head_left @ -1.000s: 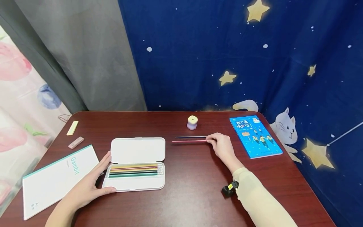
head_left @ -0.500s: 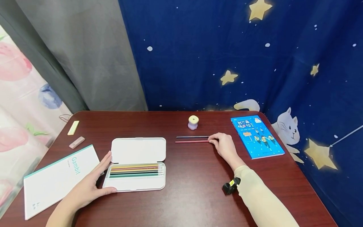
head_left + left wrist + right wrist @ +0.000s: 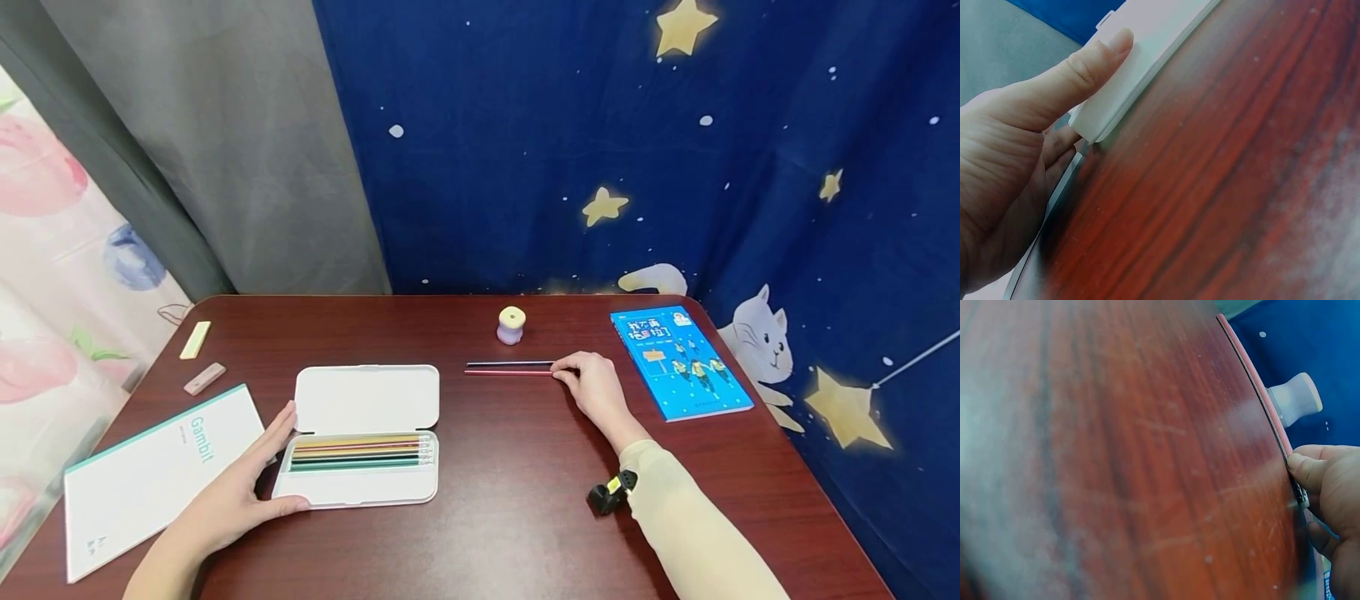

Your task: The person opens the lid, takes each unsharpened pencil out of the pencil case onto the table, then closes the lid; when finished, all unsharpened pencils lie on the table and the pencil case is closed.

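An open white pencil case (image 3: 360, 492) lies left of centre, with several coloured pencils (image 3: 352, 451) side by side in its lower half. My left hand (image 3: 228, 496) rests at the case's left edge, thumb on the near rim in the left wrist view (image 3: 1029, 137), fingers extended along the side. My right hand (image 3: 595, 390) pinches the right end of a red pencil (image 3: 510, 373) between thumb and fingers; a dark pencil (image 3: 510, 363) lies parallel just behind it. In the right wrist view, thumb and finger of the hand (image 3: 1335, 494) meet on the red pencil (image 3: 1260, 387).
Behind the pencils stands a small yellow and purple object (image 3: 511, 325). A blue book (image 3: 681, 362) lies at the right. On the left are a white notebook (image 3: 161, 483), a pinkish eraser (image 3: 204, 378) and a pale yellow strip (image 3: 195, 340).
Compared with a second ago, my right hand and the red pencil appear slightly further right, and the red pencil lies a little closer to the dark one. My left hand stays at the case.
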`<state>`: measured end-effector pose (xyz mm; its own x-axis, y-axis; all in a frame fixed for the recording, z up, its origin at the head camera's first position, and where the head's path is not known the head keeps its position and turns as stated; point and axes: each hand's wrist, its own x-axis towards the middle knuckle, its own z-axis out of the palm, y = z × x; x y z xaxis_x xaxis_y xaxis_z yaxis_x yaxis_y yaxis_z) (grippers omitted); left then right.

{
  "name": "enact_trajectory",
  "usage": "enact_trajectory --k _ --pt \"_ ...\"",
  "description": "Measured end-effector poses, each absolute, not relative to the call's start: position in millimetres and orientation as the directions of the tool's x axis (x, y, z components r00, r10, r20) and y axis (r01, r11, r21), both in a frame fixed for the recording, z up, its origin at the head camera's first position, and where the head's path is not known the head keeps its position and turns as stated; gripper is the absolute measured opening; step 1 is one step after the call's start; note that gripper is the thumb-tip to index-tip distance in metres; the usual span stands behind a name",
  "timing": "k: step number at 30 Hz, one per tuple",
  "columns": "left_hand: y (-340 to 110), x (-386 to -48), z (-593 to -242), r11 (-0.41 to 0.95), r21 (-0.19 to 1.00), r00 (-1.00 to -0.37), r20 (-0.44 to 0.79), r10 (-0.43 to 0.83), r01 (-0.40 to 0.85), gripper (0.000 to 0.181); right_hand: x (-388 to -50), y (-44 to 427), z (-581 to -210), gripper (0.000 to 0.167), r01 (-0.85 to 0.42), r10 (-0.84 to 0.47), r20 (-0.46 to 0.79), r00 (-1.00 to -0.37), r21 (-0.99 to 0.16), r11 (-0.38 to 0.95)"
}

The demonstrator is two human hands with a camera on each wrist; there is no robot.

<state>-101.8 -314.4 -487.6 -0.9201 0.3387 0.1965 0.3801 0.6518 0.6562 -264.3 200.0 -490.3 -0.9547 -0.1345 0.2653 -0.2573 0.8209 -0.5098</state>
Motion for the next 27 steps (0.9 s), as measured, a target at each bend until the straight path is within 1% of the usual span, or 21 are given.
enact_trajectory --k 3,6,9,12,15,19,24,27 --pt "-314 -101 -487 0.648 0.657 -0.918 0.202 0.341 0.386 0.113 -263 200 -490 0.015 -0.280 -0.135 0.301 -0.944 -0.511 0.813" --pt "-314 -101 -487 0.645 0.660 -0.918 0.204 0.341 0.386 0.113 -261 197 -488 0.019 -0.298 -0.124 0.333 -0.935 -0.546 0.783" --pt "-313 -100 -485 0.644 0.662 -0.919 0.204 0.338 0.384 0.113 -257 192 -485 0.023 -0.305 -0.104 0.332 -0.938 -0.639 0.706" --pt "-312 -100 -485 0.645 0.660 -0.919 0.205 0.336 0.384 0.112 -251 182 -480 0.027 -0.303 -0.108 0.299 -0.948 -0.747 0.592" --pt "-312 -100 -484 0.648 0.658 -0.920 0.205 0.335 0.383 0.112 -242 169 -473 0.030 -0.301 -0.138 0.268 -0.953 -0.806 0.511" --pt "-312 -100 -485 0.648 0.662 -0.922 0.199 0.333 0.376 0.112 -228 145 -465 0.030 -0.341 -0.210 0.271 -0.939 -0.809 0.478" --pt "-314 -100 -487 0.648 0.665 -0.923 0.194 0.331 0.372 0.113 -208 109 -460 0.028 -0.437 -0.350 0.297 -0.888 -0.783 0.444" --pt "-314 -100 -488 0.647 0.666 -0.924 0.193 0.330 0.371 0.114 -196 89 -462 0.029 -0.466 -0.432 0.280 -0.857 -0.779 0.420"
